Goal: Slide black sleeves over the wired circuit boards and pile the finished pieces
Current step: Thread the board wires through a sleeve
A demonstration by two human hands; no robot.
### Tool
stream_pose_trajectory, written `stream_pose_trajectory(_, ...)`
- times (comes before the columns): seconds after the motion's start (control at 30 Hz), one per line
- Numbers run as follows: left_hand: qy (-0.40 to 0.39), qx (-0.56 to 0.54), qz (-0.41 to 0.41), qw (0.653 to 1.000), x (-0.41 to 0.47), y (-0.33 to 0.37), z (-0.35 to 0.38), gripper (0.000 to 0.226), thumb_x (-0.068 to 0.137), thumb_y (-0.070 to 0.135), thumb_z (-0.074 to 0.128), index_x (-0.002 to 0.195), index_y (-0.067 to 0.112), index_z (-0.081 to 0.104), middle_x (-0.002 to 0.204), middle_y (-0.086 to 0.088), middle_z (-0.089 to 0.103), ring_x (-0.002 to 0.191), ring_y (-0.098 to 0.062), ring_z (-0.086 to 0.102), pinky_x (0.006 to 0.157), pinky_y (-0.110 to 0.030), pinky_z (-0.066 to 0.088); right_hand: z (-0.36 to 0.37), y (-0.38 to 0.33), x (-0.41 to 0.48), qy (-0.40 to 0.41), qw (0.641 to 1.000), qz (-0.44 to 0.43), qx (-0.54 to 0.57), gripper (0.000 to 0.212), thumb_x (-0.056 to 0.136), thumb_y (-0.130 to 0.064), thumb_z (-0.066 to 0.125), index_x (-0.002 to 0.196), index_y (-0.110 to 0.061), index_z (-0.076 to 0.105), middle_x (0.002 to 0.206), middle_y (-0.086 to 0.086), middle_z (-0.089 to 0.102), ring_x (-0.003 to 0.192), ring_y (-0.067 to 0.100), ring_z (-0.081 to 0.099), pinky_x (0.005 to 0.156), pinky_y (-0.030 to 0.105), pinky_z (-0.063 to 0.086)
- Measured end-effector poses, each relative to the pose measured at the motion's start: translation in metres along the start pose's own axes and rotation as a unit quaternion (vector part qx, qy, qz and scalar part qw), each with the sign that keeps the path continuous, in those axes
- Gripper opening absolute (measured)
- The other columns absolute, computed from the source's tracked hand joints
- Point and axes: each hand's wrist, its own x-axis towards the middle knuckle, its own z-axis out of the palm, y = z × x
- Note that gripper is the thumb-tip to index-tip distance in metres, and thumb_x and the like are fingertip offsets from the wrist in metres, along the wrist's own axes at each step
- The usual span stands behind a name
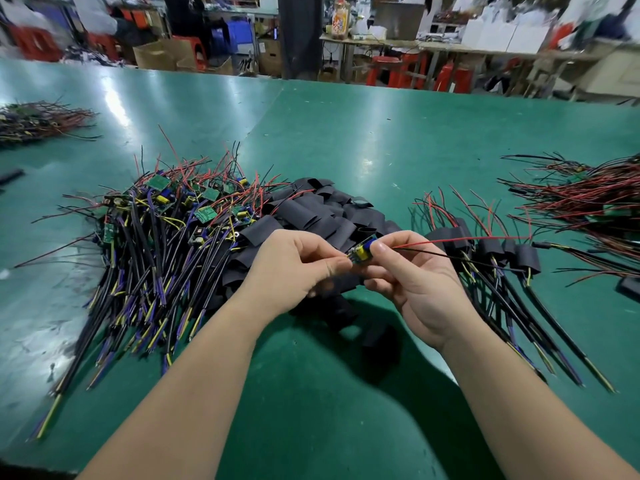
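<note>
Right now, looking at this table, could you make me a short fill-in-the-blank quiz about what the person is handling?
1. The table has a ____ surface.
2. The left hand and right hand pinch a small circuit board; a ____ wire and a black one trail from it to the right.
3. The loose black sleeves lie ____ the bare wired boards and the sleeved pieces.
Missing words: green; red; between.

Bright overhead glare on table [214,109], blurred edges
</note>
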Motion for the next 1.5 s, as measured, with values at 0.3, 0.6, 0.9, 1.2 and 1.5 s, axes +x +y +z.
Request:
stream_pose_trajectory(0.3, -0.016, 0.032, -0.117, 0.992, 0.000, 0.002, -0.005, 0.011, 0.076, 0.019, 0.079, 0.066, 0.020, 0.076, 0.053, -0.004, 0.061, 0.040, -0.007, 0.044, 0.038, -0.013, 0.030, -0.012, -0.008, 0.000, -0.022, 0.978, 0.025, -0.205, 0.018, 0.072, -0.011, 0.076, 0.088, -0.011, 0.066, 0.080, 0.011, 0.072, 0.065, 0.018, 0.067, 0.055, 0.023, 0.053)
stream_pose_trajectory(0.6, 0.047, -0.013, -0.113, 0.992, 0.005, 0.002, -0.016, 0.019, 0.080, 0.011, 0.075, 0.061, 0.013, 0.073, 0.058, -0.003, 0.068, 0.036, -0.005, 0.035, 0.038, -0.012, 0.028, -0.026, -0.019, -0.009, -0.182, 0.699, 0.066, -0.689, 0.040, 0.056, -0.046, 0.087, 0.069, -0.027, 0.055, 0.067, -0.009, 0.056, 0.054, -0.002, 0.049, 0.048, 0.013, 0.037)
stream_pose_trajectory(0.9, 0.045, -0.059, -0.131, 0.989, 0.003, 0.007, -0.024, 0.015, 0.084, 0.008, 0.068, 0.070, 0.002, 0.067, 0.044, 0.004, 0.059, 0.031, -0.001, 0.027, 0.034, -0.009, 0.019, -0.016, -0.012, -0.009, -0.069, 0.865, -0.069, -0.493, 0.043, 0.070, 0.005, 0.068, 0.048, -0.017, 0.039, 0.067, 0.003, 0.070, 0.062, 0.009, 0.066, 0.056, 0.025, 0.047)
stream_pose_trajectory(1.2, 0.027, -0.139, -0.131, 0.981, 0.003, 0.012, -0.033, 0.014, 0.064, 0.022, 0.072, 0.057, 0.010, 0.069, 0.058, -0.006, 0.067, 0.030, -0.003, 0.024, 0.034, -0.009, 0.016, -0.030, -0.031, 0.006, 0.152, 0.985, -0.083, 0.022, 0.034, 0.075, 0.008, 0.064, 0.069, -0.017, 0.043, 0.066, 0.003, 0.066, 0.045, 0.009, 0.048, 0.037, 0.014, 0.029)
stream_pose_trajectory(1.5, 0.005, -0.151, -0.131, 0.980, 0.003, 0.011, -0.036, 0.013, 0.062, 0.023, 0.073, 0.059, 0.011, 0.071, 0.063, -0.008, 0.069, 0.031, -0.003, 0.027, 0.035, -0.009, 0.018, -0.041, -0.044, 0.011, 0.208, 0.955, -0.091, 0.193, 0.042, 0.065, -0.031, 0.066, 0.102, -0.013, 0.056, 0.082, -0.004, 0.069, 0.058, 0.003, 0.060, 0.053, 0.012, 0.046)
